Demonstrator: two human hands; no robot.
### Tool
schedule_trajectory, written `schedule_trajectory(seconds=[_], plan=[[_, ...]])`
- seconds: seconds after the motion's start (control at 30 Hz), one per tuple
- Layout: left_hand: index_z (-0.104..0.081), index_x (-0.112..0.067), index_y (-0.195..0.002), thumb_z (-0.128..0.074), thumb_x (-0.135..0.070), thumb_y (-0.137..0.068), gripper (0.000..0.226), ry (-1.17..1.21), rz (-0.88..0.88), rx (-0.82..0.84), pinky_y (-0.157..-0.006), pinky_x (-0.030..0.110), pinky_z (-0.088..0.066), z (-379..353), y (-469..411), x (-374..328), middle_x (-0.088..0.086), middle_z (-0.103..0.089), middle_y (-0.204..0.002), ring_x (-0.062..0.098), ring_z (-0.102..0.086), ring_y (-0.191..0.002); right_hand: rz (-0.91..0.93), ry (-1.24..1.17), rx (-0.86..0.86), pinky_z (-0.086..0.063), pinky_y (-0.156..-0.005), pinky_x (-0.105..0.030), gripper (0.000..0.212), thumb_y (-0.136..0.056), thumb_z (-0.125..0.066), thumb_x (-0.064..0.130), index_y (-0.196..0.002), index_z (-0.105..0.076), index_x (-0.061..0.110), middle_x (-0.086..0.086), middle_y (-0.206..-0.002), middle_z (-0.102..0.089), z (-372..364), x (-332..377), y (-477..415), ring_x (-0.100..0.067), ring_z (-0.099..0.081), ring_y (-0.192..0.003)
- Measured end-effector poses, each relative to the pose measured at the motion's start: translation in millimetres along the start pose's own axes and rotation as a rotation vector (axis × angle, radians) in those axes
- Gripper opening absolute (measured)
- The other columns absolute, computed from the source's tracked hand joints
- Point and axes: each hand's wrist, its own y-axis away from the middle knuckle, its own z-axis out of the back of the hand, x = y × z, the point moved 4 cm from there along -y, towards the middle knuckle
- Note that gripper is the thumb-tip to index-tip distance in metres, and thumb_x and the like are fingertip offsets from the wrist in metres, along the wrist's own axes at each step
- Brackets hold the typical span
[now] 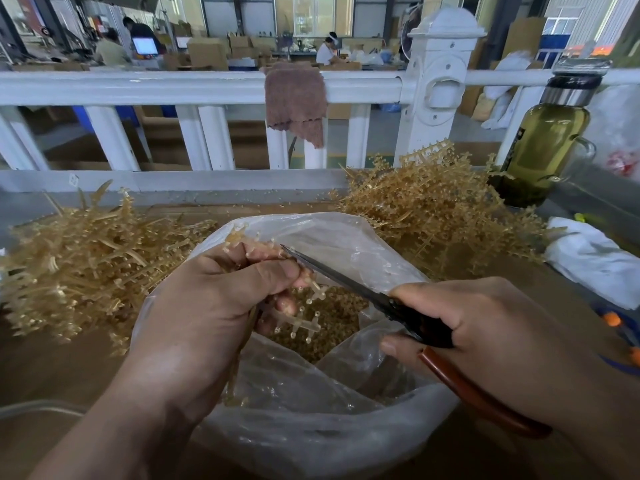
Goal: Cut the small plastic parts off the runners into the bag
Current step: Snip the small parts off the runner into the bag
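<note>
My left hand (221,299) grips a translucent amber runner (304,322) with small parts on its branches, over the mouth of a clear plastic bag (311,427). My right hand (485,327) holds scissors (346,282) with dark blades and red-brown handles. The blade tips sit at the runner just above my left thumb. Several cut amber parts (329,323) lie inside the bag.
A heap of bare amber runners (79,261) lies to the left and another heap (436,206) to the right on the brown table. A glass bottle (547,140) of greenish liquid stands far right, a white cloth (595,261) beside it. A white railing (173,88) carries a brown rag (294,98).
</note>
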Motion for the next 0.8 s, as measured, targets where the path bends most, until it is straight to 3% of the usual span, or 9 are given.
schedule_trajectory(seconds=[0.07, 0.2, 0.27, 0.33, 0.4, 0.8], plan=[[-0.078, -0.013, -0.069, -0.087, -0.019, -0.058, 0.015, -0.012, 0.000, 0.018, -0.043, 0.017, -0.043, 1.7, -1.3, 1.9, 0.008, -0.072, -0.070, 0.012, -0.059, -0.051, -0.003, 0.018, 0.013, -0.035, -0.052, -0.021, 0.028, -0.082, -0.059, 0.053, -0.071, -0.056, 0.028, 0.012, -0.057, -0.047, 0.7, 1.1, -0.4, -0.009, -0.051, -0.058], [-0.079, -0.014, -0.070, -0.075, -0.019, -0.069, 0.006, -0.001, -0.007, 0.031, -0.043, 0.018, -0.043, 3.0, -2.2, 4.2, 0.008, -0.073, -0.073, 0.012, -0.059, -0.052, -0.001, 0.031, 0.021, -0.035, -0.051, -0.023, 0.028, -0.083, -0.061, 0.051, -0.071, -0.056, 0.026, 0.011, -0.057, -0.047, 4.7, 1.9, 0.0, -0.010, -0.052, -0.058], [-0.078, -0.013, -0.070, -0.079, -0.015, -0.068, 0.003, -0.009, -0.004, 0.035, -0.043, 0.018, -0.042, 2.1, -2.4, 4.1, 0.010, -0.073, -0.074, 0.012, -0.059, -0.052, 0.004, 0.043, 0.025, -0.034, -0.051, -0.023, 0.030, -0.085, -0.064, 0.049, -0.069, -0.051, 0.027, 0.012, -0.056, -0.045, 5.7, 1.5, 0.5, -0.009, -0.050, -0.056], [-0.078, -0.012, -0.070, -0.085, -0.017, -0.061, 0.012, -0.011, 0.001, 0.039, -0.043, 0.019, -0.042, 1.2, -1.2, 3.7, 0.012, -0.073, -0.075, 0.013, -0.058, -0.052, 0.000, 0.045, 0.033, -0.034, -0.051, -0.023, 0.031, -0.085, -0.063, 0.049, -0.068, -0.051, 0.027, 0.012, -0.055, -0.044, 5.5, 1.1, 0.7, -0.009, -0.050, -0.056], [-0.078, -0.012, -0.068, -0.078, -0.025, -0.060, 0.015, -0.004, 0.008, 0.026, -0.044, 0.020, -0.042, 1.0, -1.0, 3.9, 0.013, -0.072, -0.075, 0.013, -0.058, -0.052, -0.008, 0.044, 0.044, -0.035, -0.051, -0.023, 0.030, -0.084, -0.060, 0.051, -0.070, -0.054, 0.025, 0.012, -0.056, -0.046, 4.6, 0.7, 0.3, -0.009, -0.051, -0.057], [-0.078, -0.003, -0.073, -0.075, -0.022, -0.062, 0.022, -0.054, 0.062, 0.017, -0.053, 0.029, -0.042, 1.5, -2.7, 8.1, 0.014, -0.070, -0.071, 0.018, -0.055, -0.055, -0.029, 0.066, 0.090, -0.036, -0.055, -0.024, 0.029, -0.085, -0.057, 0.051, -0.070, -0.052, 0.026, 0.009, -0.057, -0.047, 1.0, -1.3, -1.3, -0.010, -0.051, -0.059]])
